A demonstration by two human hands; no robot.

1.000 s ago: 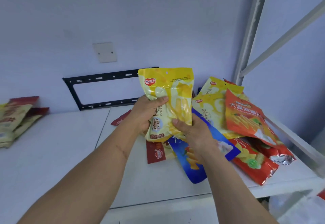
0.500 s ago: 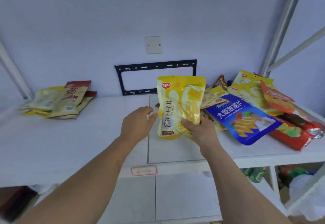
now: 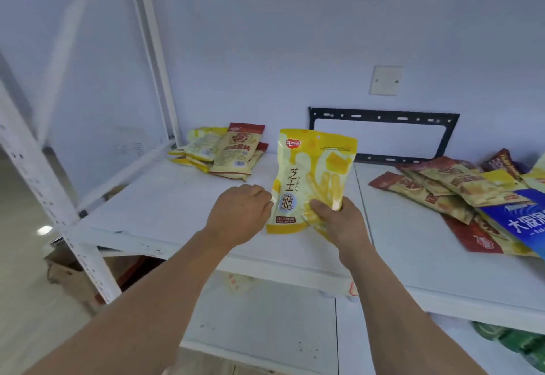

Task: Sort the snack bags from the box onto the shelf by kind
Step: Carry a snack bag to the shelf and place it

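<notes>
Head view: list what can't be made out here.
- Left hand: its fingertips sit at the edge of the yellow cheese-stick bag; whether they touch it is unclear.
- Blue bag: cut off by the right edge.
- Far pile of bags: print too small to read.
- Green packs on the lower shelf: blurred, cut by the edge.
- The box: hidden behind the shelf post.

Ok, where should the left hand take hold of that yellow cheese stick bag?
Probably the bag's lower left edge. The yellow cheese stick bag stands upright, with the right hand already pinching its lower right corner. The left hand, beside that left edge, can come in from the left and pinch the flat seam there.
</notes>
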